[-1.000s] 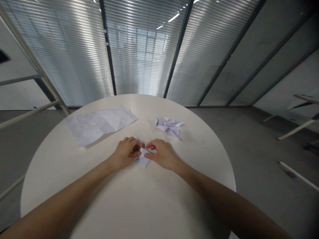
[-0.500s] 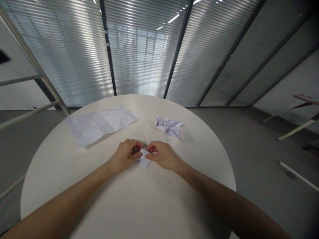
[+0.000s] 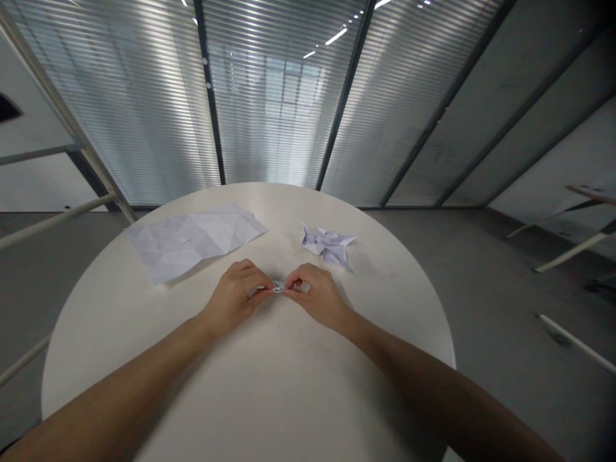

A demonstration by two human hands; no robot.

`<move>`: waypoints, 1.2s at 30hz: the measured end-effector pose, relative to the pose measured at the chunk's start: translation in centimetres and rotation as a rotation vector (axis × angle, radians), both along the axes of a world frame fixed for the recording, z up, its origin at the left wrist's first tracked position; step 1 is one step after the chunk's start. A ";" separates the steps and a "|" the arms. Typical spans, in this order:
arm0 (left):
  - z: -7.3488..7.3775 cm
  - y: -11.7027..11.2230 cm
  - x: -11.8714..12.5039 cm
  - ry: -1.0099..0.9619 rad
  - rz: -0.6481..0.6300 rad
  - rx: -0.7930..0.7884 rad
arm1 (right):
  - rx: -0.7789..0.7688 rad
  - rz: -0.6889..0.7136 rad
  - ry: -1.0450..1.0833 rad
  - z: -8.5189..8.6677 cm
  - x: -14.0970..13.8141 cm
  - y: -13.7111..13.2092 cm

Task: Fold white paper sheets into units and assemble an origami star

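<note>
A small piece of folded white paper point(image 3: 278, 287) is pinched between my two hands over the middle of the table. My left hand point(image 3: 238, 292) grips its left side with thumb and fingertips. On the opposite side, my right hand point(image 3: 317, 295) pinches it the same way. The paper is seen nearly edge-on, and the fingers cover much of it. Just beyond my right hand lies a folded paper shape point(image 3: 330, 245) with several pointed flaps.
A creased, unfolded paper sheet point(image 3: 192, 242) lies at the table's far left. The round white table point(image 3: 269, 398) stands before glass panels with blinds point(image 3: 283, 115). Pale metal frames point(image 3: 62, 218) stand at left, and table legs point(image 3: 572, 250) show at right.
The folded paper has tipped from showing a broad flat face to nearly edge-on. Both hands have shifted slightly, with fingertips now pinching its two sides.
</note>
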State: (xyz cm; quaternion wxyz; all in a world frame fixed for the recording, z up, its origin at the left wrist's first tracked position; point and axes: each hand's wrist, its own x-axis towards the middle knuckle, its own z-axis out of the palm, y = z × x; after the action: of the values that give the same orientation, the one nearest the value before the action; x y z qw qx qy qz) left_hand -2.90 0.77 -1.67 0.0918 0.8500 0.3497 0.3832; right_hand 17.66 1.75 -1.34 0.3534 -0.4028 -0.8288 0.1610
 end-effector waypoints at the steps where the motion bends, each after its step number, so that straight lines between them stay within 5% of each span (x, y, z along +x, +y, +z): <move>1: -0.1 0.1 -0.1 0.061 -0.016 0.028 | 0.021 0.028 -0.049 -0.2 0.0 0.1; 10: -0.3 0.4 -0.9 0.326 -0.079 0.017 | 0.121 0.135 -0.273 -0.7 0.0 0.1; 20: 0.3 -0.3 -0.7 0.380 -0.130 -0.050 | -0.014 0.099 -0.222 0.2 0.1 -0.2; 36: -1.8 1.6 -0.6 0.157 0.225 -0.189 | -0.174 -0.125 -0.087 -1.6 -0.6 1.1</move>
State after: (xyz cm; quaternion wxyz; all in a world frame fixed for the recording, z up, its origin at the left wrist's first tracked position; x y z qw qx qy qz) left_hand -3.46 2.37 -3.49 0.1003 0.8204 0.4833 0.2887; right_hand 17.09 2.90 -2.93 0.2901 -0.4894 -0.7996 0.1921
